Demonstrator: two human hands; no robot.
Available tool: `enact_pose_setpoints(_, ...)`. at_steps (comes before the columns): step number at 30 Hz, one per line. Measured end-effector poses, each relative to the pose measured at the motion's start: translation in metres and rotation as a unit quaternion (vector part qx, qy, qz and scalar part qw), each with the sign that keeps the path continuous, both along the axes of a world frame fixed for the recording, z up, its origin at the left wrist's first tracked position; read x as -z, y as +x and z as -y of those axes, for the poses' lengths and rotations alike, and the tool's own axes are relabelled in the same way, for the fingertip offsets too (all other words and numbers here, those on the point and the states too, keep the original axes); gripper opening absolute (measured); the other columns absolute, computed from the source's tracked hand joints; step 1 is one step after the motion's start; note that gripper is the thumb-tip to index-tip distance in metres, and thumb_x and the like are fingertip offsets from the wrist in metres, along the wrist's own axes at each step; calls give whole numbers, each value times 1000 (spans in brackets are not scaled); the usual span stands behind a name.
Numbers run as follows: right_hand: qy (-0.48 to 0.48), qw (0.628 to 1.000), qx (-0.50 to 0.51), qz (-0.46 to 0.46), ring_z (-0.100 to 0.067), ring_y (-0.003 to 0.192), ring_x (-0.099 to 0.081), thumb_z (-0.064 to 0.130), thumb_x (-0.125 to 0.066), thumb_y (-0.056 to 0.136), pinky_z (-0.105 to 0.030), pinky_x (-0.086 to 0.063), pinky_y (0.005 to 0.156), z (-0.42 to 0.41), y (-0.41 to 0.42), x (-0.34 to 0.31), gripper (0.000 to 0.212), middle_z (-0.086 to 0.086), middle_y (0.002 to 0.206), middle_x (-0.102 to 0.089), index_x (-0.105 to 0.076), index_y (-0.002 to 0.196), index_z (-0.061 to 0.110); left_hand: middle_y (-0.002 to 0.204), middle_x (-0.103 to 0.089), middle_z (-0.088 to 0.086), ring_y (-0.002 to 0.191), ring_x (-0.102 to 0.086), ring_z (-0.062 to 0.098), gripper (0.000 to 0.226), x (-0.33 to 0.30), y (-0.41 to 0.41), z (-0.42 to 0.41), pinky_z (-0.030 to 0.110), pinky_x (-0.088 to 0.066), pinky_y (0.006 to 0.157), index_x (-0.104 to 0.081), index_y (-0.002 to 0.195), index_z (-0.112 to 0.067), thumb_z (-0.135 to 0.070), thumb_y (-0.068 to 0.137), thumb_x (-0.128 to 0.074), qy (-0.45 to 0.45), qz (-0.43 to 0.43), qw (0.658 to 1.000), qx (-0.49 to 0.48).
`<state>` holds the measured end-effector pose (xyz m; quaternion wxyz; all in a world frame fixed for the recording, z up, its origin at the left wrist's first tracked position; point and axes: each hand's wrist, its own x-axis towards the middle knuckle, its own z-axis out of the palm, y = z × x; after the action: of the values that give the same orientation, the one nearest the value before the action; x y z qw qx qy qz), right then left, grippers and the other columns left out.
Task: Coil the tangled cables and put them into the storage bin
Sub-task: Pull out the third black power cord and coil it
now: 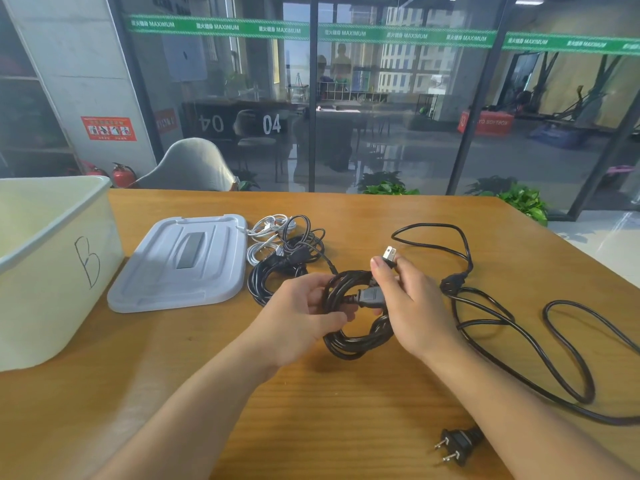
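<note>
Two hands (304, 313) (408, 306) hiding coiled cable (356, 341), storage bin (52, 271) cut off left

A: What's behind the wooden table (346, 393)?
B: Glass partition (398, 109) w/ dark frames, green banner strip (221, 27) across the top. Grey chair (190, 164) at the far edge, potted plants (526, 199) on the right
A: Left side?
B: Concrete wall, red sign (108, 128), two fire extinguishers (123, 174) on the floor

Both hands, left hand (304, 313) and right hand (412, 306), grip a coiled black cable (356, 337) above the table (346, 393)
</note>
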<state>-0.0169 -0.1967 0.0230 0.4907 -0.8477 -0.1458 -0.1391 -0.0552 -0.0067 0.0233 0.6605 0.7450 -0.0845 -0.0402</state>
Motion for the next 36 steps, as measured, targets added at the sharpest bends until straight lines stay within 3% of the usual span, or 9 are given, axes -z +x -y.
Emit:
enact_pose_setpoints(4, 92, 992, -55, -70, -8, 68, -68, 52, -48, 107, -14, -47, 53, -2, 0, -2, 27, 13, 77, -70, -66, 96, 35, 113, -77, 9, 104, -76, 25, 53, 0, 1, -3, 41, -59, 91, -62, 128, -16, 16, 87, -70, -43, -1, 999, -8)
enact_pose_setpoints(8, 138, 975, -114, -133, -15, 61, -55, 56, -37, 107, -29, -41, 48, -3, -1, -8, 40, 2, 73, -61, -67, 98, 30, 121, -70, 12, 95, -77, 33, 61, 2, 3, 0, 40, -63, 84, -65, 130, -25, 11, 82, -79, -69, 11, 997, -16)
enact_pose_setpoints(12, 115, 972, -130, -157, -13, 86, -74, 73, -29, 98, -31, -55, 74, -3, -3, -6, 54, 7, 99, -76, -70, 102, 38, 116, -74, 4, 92, -75, 38, 50, 1, 2, 2, 40, -64, 76, -72, 122, -25, -5, 79, -89, -53, 36, 998, -29)
enact_pose_setpoints(14, 128, 968, -147, -159, -24, 88, -74, 74, -30, 98, -36, -56, 66, -2, -3, -6, 54, 0, 101, -77, -70, 106, 39, 105, -77, 4, 84, -77, 34, 46, 0, 2, 1, 36, -63, 73, -73, 121, -23, -11, 79, -90, -29, 61, 997, -44)
enact_pose_setpoints(16, 138, 962, -183, -150, -27, 74, -68, 73, -35, 100, -34, -49, 50, -1, -3, -7, 49, -11, 102, -75, -68, 115, 39, 96, -79, 8, 79, -77, 31, 43, 0, 2, 1, 33, -63, 71, -73, 118, -21, -15, 79, -90, -26, 76, 995, -65)
enact_pose_setpoints(20, 109, 964, -217, -111, -17, 63, -63, 67, -56, 95, -33, -52, 51, -1, -2, 0, 43, 12, 86, -68, -58, 133, 48, 91, -79, 8, 73, -77, 30, 31, 0, 4, -2, 36, -63, 69, -76, 101, -21, -23, 74, -93, -50, 88, 990, -102)
enact_pose_setpoints(23, 108, 968, -214, -79, -7, 66, -66, 60, -56, 97, -29, -52, 49, -3, -2, 3, 38, 10, 84, -70, -58, 132, 46, 88, -79, 6, 70, -76, 27, 22, 0, 5, -3, 36, -64, 67, -77, 92, -24, -28, 76, -91, -51, 109, 988, -96)
enact_pose_setpoints(31, 183, 953, -192, -144, -18, 57, -51, 53, -62, 96, -31, -44, 45, -4, 6, 8, 33, 3, 84, -70, -64, 128, 43, 104, -76, -9, 76, -78, 25, 31, 9, 9, -2, 40, -64, 78, -63, 128, -33, -36, 98, -69, 14, 105, 991, -81)
enact_pose_setpoints(36, 149, 965, -160, -148, -22, 63, -58, 44, -67, 99, -28, -48, 50, -3, 9, 11, 34, 2, 102, -72, -59, 131, 53, 99, -77, -12, 72, -78, 21, 28, 18, 15, -6, 47, -63, 80, -65, 125, -45, -28, 104, -63, 63, 122, 984, -115)
